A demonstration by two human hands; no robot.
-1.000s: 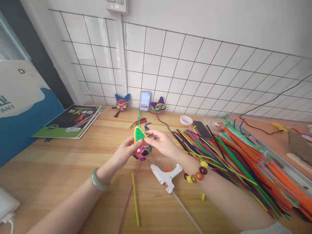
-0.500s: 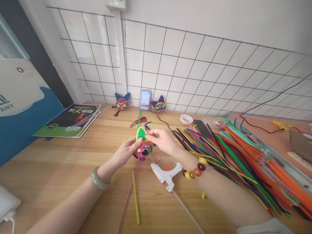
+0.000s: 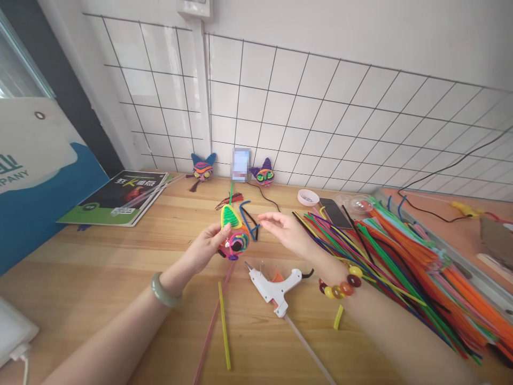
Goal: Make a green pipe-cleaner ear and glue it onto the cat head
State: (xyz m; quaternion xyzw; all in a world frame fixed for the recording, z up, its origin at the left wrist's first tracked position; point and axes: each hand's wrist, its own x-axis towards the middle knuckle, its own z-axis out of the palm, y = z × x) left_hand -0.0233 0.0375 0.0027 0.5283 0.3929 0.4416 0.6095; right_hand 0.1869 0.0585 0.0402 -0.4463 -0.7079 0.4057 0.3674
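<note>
My left hand (image 3: 208, 243) is closed on the edge of a colourful pipe-cleaner animal face (image 3: 239, 245), its thumb at the base of the ear (image 3: 230, 216). That ear is green with a yellow rim, and the face has a ringed eye with a dark centre. To the right of the face, apart from it, my right hand (image 3: 282, 227) is in the air with its fingers stretched out and nothing visible in them. A white glue gun (image 3: 274, 289) lies on the table below the hands. Blue and black pipe-cleaner pieces (image 3: 248, 222) lie between the hands.
Many loose pipe cleaners (image 3: 385, 256) cover the right side, near a phone (image 3: 335, 213) and a pink bowl (image 3: 308, 198). Two finished faces, one blue-eared (image 3: 203, 168), one purple-eared (image 3: 264, 174), lean on the wall. Yellow strips (image 3: 225, 326) lie in front; books (image 3: 116, 198) are left.
My right hand has let go of the ear and moved right, away from the face. My left hand still holds the face, which is slightly more to the left.
</note>
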